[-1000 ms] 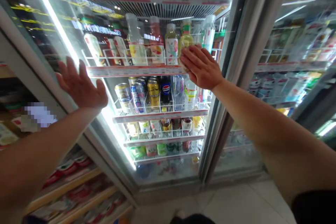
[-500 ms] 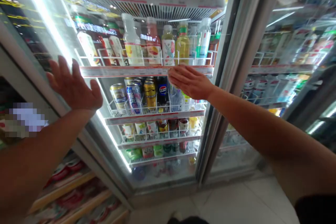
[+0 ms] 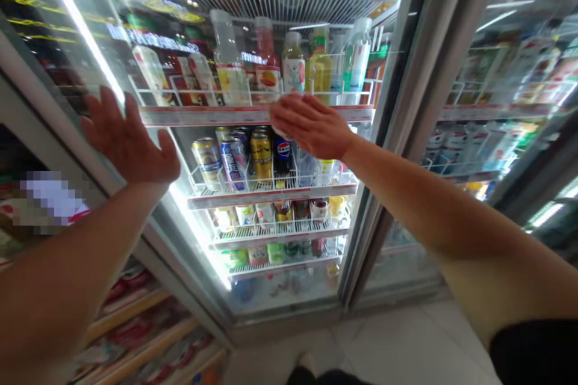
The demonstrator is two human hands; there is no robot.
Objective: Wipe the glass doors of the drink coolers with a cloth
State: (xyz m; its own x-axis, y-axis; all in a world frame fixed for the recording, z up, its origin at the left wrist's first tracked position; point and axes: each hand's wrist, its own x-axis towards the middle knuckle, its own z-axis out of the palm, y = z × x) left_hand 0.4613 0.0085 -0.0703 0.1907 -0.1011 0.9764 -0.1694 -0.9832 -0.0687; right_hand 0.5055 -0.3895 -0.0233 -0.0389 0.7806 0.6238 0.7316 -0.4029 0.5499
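Note:
My left hand (image 3: 129,138) is raised with its fingers spread and palm forward, against or just in front of the glass door (image 3: 178,81) of a lit drinks fridge. It is nearest the door's left edge and the bright light strip. My right hand (image 3: 313,125) reaches to the middle of the same door, its fingers straight and pressed together, tilted to the left. A small pale edge shows beneath its fingers, too little to name. Behind the glass, bottles (image 3: 293,66) stand on one shelf; cans (image 3: 261,156) and a dark Pepsi bottle (image 3: 283,153) fill the one below.
A metal door frame (image 3: 419,114) divides this door from another fridge door on the right. Lower shelves hold cups (image 3: 320,209) and other packs. At lower left, wooden shelves (image 3: 129,319) carry red packages. Pale floor tiles (image 3: 388,343) lie below, with my shoe tip in view.
My right hand has slid left and slightly up across the glass. My left hand has stayed in nearly the same place. The view has shifted a little.

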